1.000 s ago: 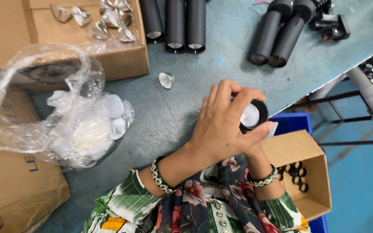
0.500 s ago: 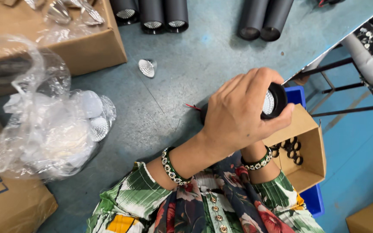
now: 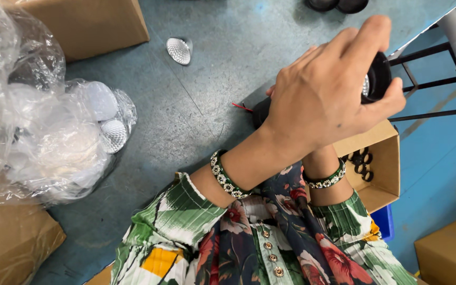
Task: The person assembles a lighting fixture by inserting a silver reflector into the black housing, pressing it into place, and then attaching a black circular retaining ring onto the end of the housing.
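The black lamp housing (image 3: 380, 78) sits at the table's (image 3: 207, 100) right edge, raised off the surface, its open face turned toward me with a bright reflector showing inside. My left hand (image 3: 325, 97) wraps over it from above: forefinger across the top rim, thumb pressed under the lower rim, so the housing is clamped between them and mostly hidden behind my knuckles. My right hand is under the left, only its wrist and bracelet (image 3: 324, 180) showing; I cannot tell how its fingers stand. A thin red wire (image 3: 241, 107) pokes out just left of my left hand. Below, off the table, an open carton (image 3: 383, 182) holds black rings (image 3: 361, 161). One loose reflector (image 3: 179, 50) lies well apart up the table. A clear bag (image 3: 38, 132) of reflectors lies far left.
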